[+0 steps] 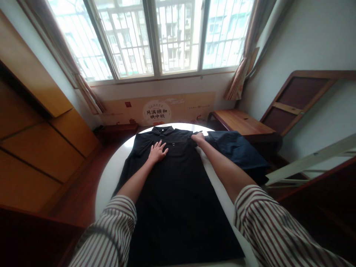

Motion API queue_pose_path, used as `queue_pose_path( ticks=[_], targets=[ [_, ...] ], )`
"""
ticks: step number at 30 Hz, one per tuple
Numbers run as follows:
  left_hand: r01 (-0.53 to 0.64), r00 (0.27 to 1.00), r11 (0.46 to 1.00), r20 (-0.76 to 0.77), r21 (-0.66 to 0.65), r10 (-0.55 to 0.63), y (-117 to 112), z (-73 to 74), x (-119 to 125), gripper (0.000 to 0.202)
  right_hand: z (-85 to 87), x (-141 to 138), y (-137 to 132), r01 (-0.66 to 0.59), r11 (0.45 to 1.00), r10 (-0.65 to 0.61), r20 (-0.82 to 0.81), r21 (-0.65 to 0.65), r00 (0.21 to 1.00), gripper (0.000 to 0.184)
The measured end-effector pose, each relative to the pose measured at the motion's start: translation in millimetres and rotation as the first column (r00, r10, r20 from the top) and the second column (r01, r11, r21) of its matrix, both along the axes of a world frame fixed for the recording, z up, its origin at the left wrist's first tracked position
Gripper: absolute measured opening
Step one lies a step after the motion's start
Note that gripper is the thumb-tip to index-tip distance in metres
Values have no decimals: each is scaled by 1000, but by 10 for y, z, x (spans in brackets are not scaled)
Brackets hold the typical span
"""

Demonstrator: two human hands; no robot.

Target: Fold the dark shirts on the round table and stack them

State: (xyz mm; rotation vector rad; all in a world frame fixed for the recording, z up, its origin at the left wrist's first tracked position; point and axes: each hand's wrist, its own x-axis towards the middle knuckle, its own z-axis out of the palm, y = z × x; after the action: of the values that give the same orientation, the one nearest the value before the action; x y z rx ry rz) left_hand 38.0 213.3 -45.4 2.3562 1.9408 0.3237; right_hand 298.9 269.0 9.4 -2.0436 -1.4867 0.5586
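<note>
A black collared shirt (172,193) lies spread flat on a white round table (107,178), collar pointing to the window. My left hand (157,151) rests flat on the chest of the shirt with fingers spread. My right hand (198,138) is at the shirt's right shoulder, fingers closed on the fabric near the sleeve. Both forearms reach out from striped sleeves.
A dark blue garment (239,150) lies on the table's right side, beside the shirt. A wooden side table (241,122) stands at the back right. Wooden cabinets (33,141) line the left wall. A framed board (300,100) leans on the right wall.
</note>
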Motion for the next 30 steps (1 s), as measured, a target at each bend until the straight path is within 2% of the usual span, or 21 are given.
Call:
queue_pose_path(
  ticks=[4,7,9,11,13,15,19,23,26,28,30],
  targets=[
    [0,1000,1000,1,1,0,14,-17,-8,62,155,5,10,-8,1000,8,3,-4,1000,31],
    [-6,1000,1000,1,-3,6,16,-22,-2,62,288,-15,-24,-28,999,27,29,29,999,46],
    [-5,1000,1000,2,-6,5,13,-16,4,62,355,-46,-62,-89,995,86,42,53,995,52],
    [-3,1000,1000,1,-5,3,11,-4,8,62,391,-85,-96,-198,978,196,42,62,980,47],
    [-3,1000,1000,0,-1,3,9,7,9,62,394,-114,-106,-302,953,301,29,42,953,33],
    [-6,1000,1000,2,1,6,3,11,11,61,368,-115,-82,-350,937,350,17,6,937,23],
    [-5,1000,1000,30,9,5,-34,-6,36,59,283,-49,65,-273,962,272,57,3,961,15],
    [-21,988,994,154,106,5,-1,51,8,46,214,-42,285,-159,987,157,68,24,985,20],
    [-139,971,977,216,165,101,210,222,-221,39,164,-116,459,-122,992,121,42,22,992,24],
    [-277,942,947,240,162,235,427,363,-499,40,115,-171,569,-99,995,98,31,25,995,27],
    [-432,884,892,260,131,389,646,465,-825,37,50,-211,668,-68,997,68,25,24,997,33]
  ],
)
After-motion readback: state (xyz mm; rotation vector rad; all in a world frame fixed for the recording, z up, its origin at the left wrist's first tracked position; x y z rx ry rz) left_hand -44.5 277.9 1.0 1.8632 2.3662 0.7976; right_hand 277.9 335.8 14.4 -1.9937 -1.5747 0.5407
